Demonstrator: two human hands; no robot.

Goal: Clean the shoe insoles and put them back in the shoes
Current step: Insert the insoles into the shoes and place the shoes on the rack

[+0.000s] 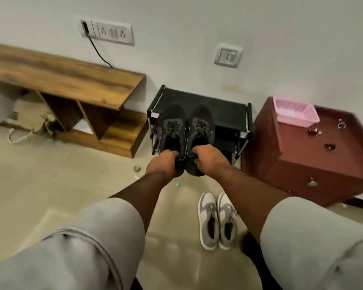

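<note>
far left, against the wall, a low wooden bench (71, 80) with open cubbies, a white cord (19, 137) on the floor (50, 174) beside it and a black cable running up to a wall socket (107, 31). next, at centre, left hand (161, 164) curled round the heel collar of the left black sneaker (172, 130), grip closed on it, fingers tucked into the opening. just beside, right hand (210, 160) closed the same way on the heel of the right black sneaker (200, 132). both sneakers held side by side, toes pointing away, in front of the black shoe rack (224, 111); touching the rack or held clear of it, impossible to tell. insoles not visible, likely inside the shoes. below and right, grey-and-white sneakers (217, 220) standing on the floor. far right, a maroon cabinet (312, 155) carrying a pink basket (296, 111). best handling for this step, as a judgement: keep both heels level, bring the pair down near the knees, set one shoe down, then loosen laces before pulling an insole so it comes out flat, not creased.
</note>
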